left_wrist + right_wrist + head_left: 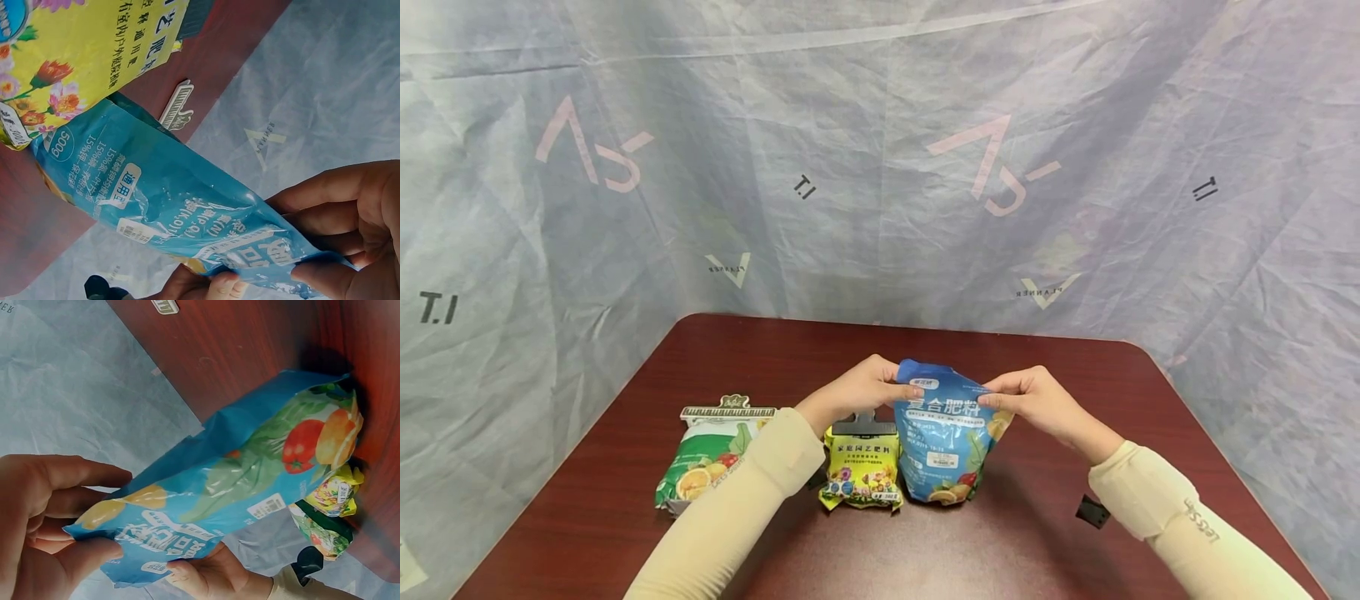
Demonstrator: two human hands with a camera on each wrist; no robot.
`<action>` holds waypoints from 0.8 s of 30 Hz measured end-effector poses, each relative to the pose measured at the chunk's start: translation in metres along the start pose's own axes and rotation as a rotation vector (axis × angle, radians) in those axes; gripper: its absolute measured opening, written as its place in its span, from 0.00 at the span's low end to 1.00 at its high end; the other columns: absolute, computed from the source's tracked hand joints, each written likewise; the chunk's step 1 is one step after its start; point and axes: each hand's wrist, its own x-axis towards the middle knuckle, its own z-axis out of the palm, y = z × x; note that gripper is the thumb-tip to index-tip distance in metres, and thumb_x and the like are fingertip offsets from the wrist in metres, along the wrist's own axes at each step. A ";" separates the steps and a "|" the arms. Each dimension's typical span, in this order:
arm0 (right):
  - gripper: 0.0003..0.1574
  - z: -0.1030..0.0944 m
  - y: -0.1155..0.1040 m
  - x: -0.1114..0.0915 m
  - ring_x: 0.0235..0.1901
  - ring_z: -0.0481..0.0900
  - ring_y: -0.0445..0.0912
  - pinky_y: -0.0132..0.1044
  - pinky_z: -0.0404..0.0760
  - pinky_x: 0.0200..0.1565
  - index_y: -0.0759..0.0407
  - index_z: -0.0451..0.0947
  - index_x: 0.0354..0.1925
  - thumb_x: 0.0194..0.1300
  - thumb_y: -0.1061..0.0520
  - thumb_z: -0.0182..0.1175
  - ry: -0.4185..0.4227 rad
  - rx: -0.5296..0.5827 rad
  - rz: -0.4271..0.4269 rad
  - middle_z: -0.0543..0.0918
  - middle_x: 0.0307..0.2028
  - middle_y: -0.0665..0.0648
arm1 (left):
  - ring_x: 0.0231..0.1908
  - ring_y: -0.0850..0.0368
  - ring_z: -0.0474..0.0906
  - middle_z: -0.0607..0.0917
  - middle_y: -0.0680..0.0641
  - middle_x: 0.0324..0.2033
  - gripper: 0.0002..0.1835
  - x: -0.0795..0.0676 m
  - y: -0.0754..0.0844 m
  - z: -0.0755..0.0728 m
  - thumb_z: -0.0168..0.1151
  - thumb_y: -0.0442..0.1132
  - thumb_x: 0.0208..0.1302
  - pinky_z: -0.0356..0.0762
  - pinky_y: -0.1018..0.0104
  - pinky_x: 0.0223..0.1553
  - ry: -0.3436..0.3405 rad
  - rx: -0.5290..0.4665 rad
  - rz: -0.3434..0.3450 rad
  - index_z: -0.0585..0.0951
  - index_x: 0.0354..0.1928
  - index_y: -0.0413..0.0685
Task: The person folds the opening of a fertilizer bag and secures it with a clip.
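A blue fertilizer bag (942,442) stands upright on the table, with fruit and vegetables printed near its bottom. My left hand (861,390) pinches its upper left edge between thumb and fingers. On the upper right edge my right hand (1026,402) has a similar pinch, and the right wrist view shows the thumb on the printed front. The bag's top looks folded or flattened between the hands. Just left of it is a yellow fertilizer bag (862,471), whose top is held by a dark grey clip (865,427).
A green and white bag (700,467) with a piano-keyboard clip (730,412) lies at the left. A small black object (1092,512) is on the table to the right. Behind the blue bag, a pale keyboard-patterned clip (177,107) lies on the table. Grey cloth hangs around.
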 end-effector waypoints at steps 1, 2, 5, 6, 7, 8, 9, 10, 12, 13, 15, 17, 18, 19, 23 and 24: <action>0.14 -0.001 0.000 0.001 0.37 0.81 0.47 0.41 0.78 0.40 0.63 0.83 0.40 0.58 0.55 0.63 -0.006 0.004 0.003 0.85 0.31 0.58 | 0.22 0.59 0.77 0.83 0.47 0.21 0.11 0.001 -0.001 -0.001 0.62 0.43 0.60 0.76 0.60 0.31 -0.012 -0.026 -0.006 0.84 0.32 0.41; 0.14 -0.001 0.000 0.001 0.37 0.81 0.47 0.41 0.78 0.40 0.63 0.83 0.39 0.58 0.55 0.63 -0.011 0.007 0.008 0.85 0.31 0.58 | 0.26 0.57 0.79 0.84 0.46 0.23 0.12 0.001 -0.002 -0.001 0.62 0.43 0.60 0.78 0.57 0.35 -0.024 -0.050 -0.012 0.84 0.33 0.40; 0.14 -0.003 0.001 0.003 0.38 0.81 0.48 0.42 0.78 0.40 0.62 0.84 0.39 0.58 0.54 0.64 -0.024 0.009 0.021 0.85 0.33 0.57 | 0.35 0.52 0.82 0.85 0.44 0.30 0.12 0.003 -0.004 -0.003 0.61 0.42 0.60 0.77 0.54 0.41 -0.052 -0.116 -0.040 0.84 0.38 0.39; 0.14 -0.003 0.002 0.003 0.38 0.81 0.47 0.42 0.78 0.40 0.62 0.84 0.39 0.57 0.54 0.64 -0.027 0.013 0.028 0.85 0.33 0.57 | 0.36 0.51 0.82 0.85 0.44 0.31 0.12 0.003 -0.004 -0.003 0.61 0.42 0.60 0.77 0.54 0.41 -0.058 -0.134 -0.051 0.84 0.38 0.39; 0.14 -0.003 0.002 0.004 0.38 0.81 0.47 0.42 0.78 0.40 0.61 0.84 0.39 0.58 0.54 0.64 -0.034 0.015 0.031 0.85 0.34 0.57 | 0.36 0.51 0.82 0.85 0.44 0.31 0.12 0.004 -0.005 -0.003 0.62 0.42 0.60 0.78 0.55 0.41 -0.060 -0.145 -0.062 0.84 0.39 0.39; 0.14 -0.004 0.003 0.004 0.37 0.81 0.47 0.43 0.78 0.40 0.62 0.83 0.39 0.58 0.54 0.64 -0.040 0.020 0.033 0.85 0.34 0.57 | 0.36 0.50 0.82 0.85 0.44 0.31 0.13 0.004 -0.005 -0.004 0.62 0.42 0.60 0.78 0.55 0.41 -0.061 -0.152 -0.070 0.84 0.39 0.39; 0.15 -0.004 0.003 0.004 0.37 0.81 0.47 0.43 0.78 0.40 0.62 0.83 0.40 0.58 0.54 0.64 -0.046 0.024 0.033 0.85 0.34 0.57 | 0.36 0.50 0.82 0.85 0.44 0.31 0.13 0.004 -0.006 -0.004 0.62 0.42 0.60 0.78 0.56 0.41 -0.061 -0.156 -0.083 0.84 0.38 0.39; 0.15 -0.005 0.004 0.005 0.37 0.81 0.47 0.43 0.78 0.40 0.63 0.83 0.40 0.58 0.54 0.63 -0.054 0.029 0.031 0.84 0.34 0.58 | 0.35 0.51 0.82 0.85 0.44 0.31 0.13 0.005 -0.006 -0.005 0.62 0.43 0.60 0.78 0.56 0.41 -0.062 -0.160 -0.096 0.84 0.38 0.39; 0.15 -0.005 0.005 0.006 0.37 0.81 0.47 0.43 0.78 0.40 0.64 0.83 0.40 0.58 0.55 0.63 -0.065 0.045 0.032 0.84 0.35 0.59 | 0.35 0.51 0.82 0.85 0.45 0.30 0.13 0.005 -0.006 -0.005 0.62 0.43 0.59 0.78 0.57 0.40 -0.065 -0.160 -0.118 0.84 0.38 0.40; 0.15 -0.006 0.005 0.006 0.37 0.80 0.47 0.43 0.78 0.40 0.65 0.83 0.40 0.58 0.55 0.63 -0.073 0.050 0.029 0.84 0.35 0.60 | 0.35 0.51 0.82 0.85 0.45 0.30 0.13 0.006 -0.006 -0.006 0.62 0.42 0.59 0.78 0.57 0.40 -0.067 -0.162 -0.126 0.84 0.38 0.39; 0.15 -0.007 0.006 0.007 0.36 0.80 0.46 0.42 0.78 0.40 0.66 0.82 0.41 0.58 0.56 0.63 -0.082 0.057 0.033 0.84 0.35 0.61 | 0.35 0.52 0.82 0.85 0.45 0.30 0.13 0.006 -0.005 -0.006 0.63 0.42 0.59 0.78 0.57 0.41 -0.073 -0.167 -0.145 0.83 0.39 0.39; 0.15 -0.007 0.007 0.009 0.36 0.80 0.46 0.42 0.78 0.40 0.67 0.82 0.41 0.58 0.57 0.63 -0.091 0.074 0.040 0.84 0.35 0.60 | 0.35 0.51 0.82 0.85 0.45 0.31 0.12 0.007 -0.004 -0.007 0.63 0.41 0.59 0.78 0.57 0.40 -0.080 -0.178 -0.159 0.83 0.39 0.38; 0.15 -0.007 0.007 0.009 0.36 0.80 0.46 0.41 0.78 0.40 0.68 0.81 0.41 0.58 0.58 0.63 -0.096 0.088 0.048 0.84 0.35 0.60 | 0.35 0.51 0.82 0.85 0.44 0.31 0.12 0.007 -0.004 -0.007 0.62 0.41 0.59 0.78 0.57 0.40 -0.084 -0.186 -0.165 0.83 0.39 0.38; 0.16 -0.008 0.007 0.010 0.36 0.81 0.45 0.41 0.79 0.40 0.69 0.81 0.41 0.59 0.58 0.62 -0.105 0.106 0.053 0.84 0.35 0.60 | 0.35 0.51 0.82 0.85 0.45 0.31 0.12 0.008 -0.004 -0.008 0.62 0.40 0.59 0.78 0.57 0.41 -0.090 -0.191 -0.170 0.83 0.39 0.38; 0.17 -0.008 0.006 0.012 0.35 0.81 0.45 0.41 0.79 0.39 0.73 0.79 0.43 0.59 0.60 0.62 -0.140 0.203 0.079 0.84 0.35 0.59 | 0.34 0.52 0.82 0.85 0.45 0.29 0.12 0.008 -0.004 -0.009 0.61 0.40 0.60 0.78 0.57 0.42 -0.111 -0.203 -0.180 0.83 0.39 0.38; 0.16 -0.008 0.007 0.012 0.35 0.81 0.45 0.42 0.80 0.39 0.73 0.79 0.43 0.59 0.61 0.61 -0.149 0.225 0.085 0.84 0.34 0.59 | 0.34 0.52 0.82 0.84 0.46 0.27 0.11 0.009 -0.004 -0.010 0.61 0.40 0.60 0.78 0.57 0.42 -0.114 -0.205 -0.184 0.83 0.38 0.38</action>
